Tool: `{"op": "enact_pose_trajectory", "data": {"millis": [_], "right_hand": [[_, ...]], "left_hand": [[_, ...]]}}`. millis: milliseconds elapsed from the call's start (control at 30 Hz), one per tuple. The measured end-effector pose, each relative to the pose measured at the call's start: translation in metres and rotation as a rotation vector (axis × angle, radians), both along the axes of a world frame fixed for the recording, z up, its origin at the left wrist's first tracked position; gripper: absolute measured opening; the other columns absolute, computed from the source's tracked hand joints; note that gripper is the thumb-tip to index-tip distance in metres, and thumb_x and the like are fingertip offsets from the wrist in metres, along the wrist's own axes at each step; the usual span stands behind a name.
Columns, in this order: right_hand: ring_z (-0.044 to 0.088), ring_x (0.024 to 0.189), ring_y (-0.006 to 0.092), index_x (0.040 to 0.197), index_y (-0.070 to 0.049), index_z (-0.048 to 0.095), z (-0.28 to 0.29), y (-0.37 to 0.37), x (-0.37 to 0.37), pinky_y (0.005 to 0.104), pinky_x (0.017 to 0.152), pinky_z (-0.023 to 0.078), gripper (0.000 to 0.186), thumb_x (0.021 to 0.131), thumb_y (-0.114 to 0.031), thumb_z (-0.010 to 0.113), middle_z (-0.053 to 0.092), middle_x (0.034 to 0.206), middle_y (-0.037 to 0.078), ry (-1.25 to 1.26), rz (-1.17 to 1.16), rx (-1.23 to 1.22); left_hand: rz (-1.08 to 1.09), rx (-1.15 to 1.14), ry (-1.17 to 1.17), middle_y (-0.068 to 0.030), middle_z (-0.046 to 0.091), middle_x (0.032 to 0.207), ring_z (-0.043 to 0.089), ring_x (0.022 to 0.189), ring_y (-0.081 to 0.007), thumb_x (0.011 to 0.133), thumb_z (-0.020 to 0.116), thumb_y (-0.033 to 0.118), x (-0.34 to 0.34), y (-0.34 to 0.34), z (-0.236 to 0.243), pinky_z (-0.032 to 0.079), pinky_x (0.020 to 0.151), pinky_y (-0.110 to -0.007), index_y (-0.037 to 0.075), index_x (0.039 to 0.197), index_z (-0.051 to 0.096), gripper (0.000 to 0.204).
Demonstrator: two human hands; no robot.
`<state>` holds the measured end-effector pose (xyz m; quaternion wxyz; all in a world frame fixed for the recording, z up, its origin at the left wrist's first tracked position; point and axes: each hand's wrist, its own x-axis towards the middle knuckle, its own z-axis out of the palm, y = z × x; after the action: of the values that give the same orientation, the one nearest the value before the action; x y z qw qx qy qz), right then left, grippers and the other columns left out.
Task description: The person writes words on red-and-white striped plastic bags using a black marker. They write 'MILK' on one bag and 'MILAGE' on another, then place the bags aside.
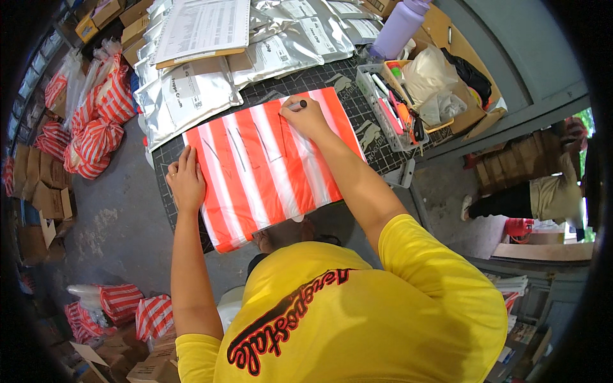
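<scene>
A red-and-white striped plastic bag (255,191) lies flat before me on a dark cutting mat (377,153), its near edge reaching past the mat. Dark handwritten strokes run across its upper half. My right hand (305,116) is closed around a dark marker (302,103) near the bag's far edge; the tip is hidden by the fingers. On the bag's left edge rests my left hand (186,179), fingers stretched out and lying flat, holding nothing.
Silver foil pouches (185,96) and a printed sheet on a clipboard (204,29) fill the far side. Right of the mat stand a bin of pens and scissors (391,108), a purple bottle (399,32) and a cardboard box (479,96). Striped bundles (96,140) lie left. Another person (543,198) is at right.
</scene>
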<state>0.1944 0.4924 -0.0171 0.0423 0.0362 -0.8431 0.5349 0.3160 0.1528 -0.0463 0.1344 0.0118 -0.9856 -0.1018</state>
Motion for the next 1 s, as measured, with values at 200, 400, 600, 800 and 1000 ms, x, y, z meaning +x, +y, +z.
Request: {"op": "enact_pose_trajectory", "data": {"millis": [200, 400, 600, 800, 1000], "right_hand": [[0.07, 0.076, 0.0249, 0.086, -0.001, 0.07, 0.006, 0.014, 0.021, 0.0354, 0.073, 0.055, 0.023, 0.081, -0.024, 0.073, 0.073, 0.079, 0.014, -0.103, 0.008, 0.067], [0.066, 0.071, 0.0205, 0.083, 0.0, 0.069, 0.019, 0.033, 0.061, 0.0343, 0.068, 0.052, 0.023, 0.08, -0.023, 0.071, 0.069, 0.074, 0.012, -0.201, 0.033, 0.107], [0.062, 0.064, 0.0161, 0.08, 0.0, 0.07, 0.02, 0.045, 0.078, 0.0334, 0.062, 0.048, 0.02, 0.081, -0.02, 0.069, 0.066, 0.067, 0.009, -0.197, 0.057, 0.077], [0.062, 0.065, 0.012, 0.078, -0.001, 0.069, 0.025, 0.046, 0.063, 0.0302, 0.061, 0.047, 0.018, 0.086, -0.018, 0.071, 0.068, 0.07, 0.005, -0.288, 0.089, -0.072], [0.062, 0.065, 0.011, 0.083, -0.004, 0.072, 0.022, 0.014, 0.054, 0.03, 0.062, 0.047, 0.017, 0.087, -0.02, 0.071, 0.068, 0.071, 0.003, -0.23, 0.116, -0.095]], "left_hand": [[0.001, -0.013, 0.002, 0.0001, 0.054, 0.155, 0.053, 0.122, -0.0302, 0.103, 0.056, 0.017, 0.0, -0.001, -0.002, 0.039, 0.108, -0.044, 0.013, 0.147, 0.059, 0.044], [0.005, 0.001, -0.008, -0.0002, 0.054, 0.155, 0.053, 0.124, -0.0306, 0.104, 0.056, 0.018, 0.0, 0.0, -0.001, 0.038, 0.108, -0.044, 0.013, 0.147, 0.059, 0.043], [0.006, 0.0, -0.011, -0.0001, 0.054, 0.155, 0.053, 0.124, -0.0306, 0.104, 0.055, 0.018, -0.001, -0.001, -0.003, 0.038, 0.108, -0.044, 0.013, 0.147, 0.059, 0.043], [0.009, -0.001, -0.016, 0.0003, 0.054, 0.155, 0.054, 0.123, -0.031, 0.104, 0.056, 0.018, 0.0, -0.001, -0.001, 0.039, 0.108, -0.044, 0.014, 0.147, 0.059, 0.044], [0.015, -0.014, -0.014, 0.0006, 0.054, 0.155, 0.055, 0.122, -0.0311, 0.103, 0.056, 0.017, -0.001, -0.001, -0.002, 0.039, 0.108, -0.044, 0.014, 0.147, 0.059, 0.044]]}}
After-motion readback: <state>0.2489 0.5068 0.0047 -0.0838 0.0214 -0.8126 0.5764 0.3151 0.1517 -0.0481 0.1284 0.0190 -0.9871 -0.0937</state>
